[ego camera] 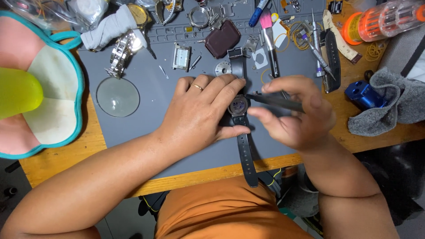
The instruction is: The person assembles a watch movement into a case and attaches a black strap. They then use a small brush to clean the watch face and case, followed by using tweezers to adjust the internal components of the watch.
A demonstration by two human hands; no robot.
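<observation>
Black-strapped wristwatch (239,106) lies face-down on a grey work mat (146,128), case back open. L hand (201,110) pins the case, fingers curled round it — R hand (294,113) pinches dark tweezers (276,102), tips at the movement. Nearby: magnifying lens (117,96), steel bracelet watch (124,51), pink brush (269,40), blue holder (363,94) w/ grey cloth (394,104).

Two watches (239,106) (124,51) (one opened)
</observation>
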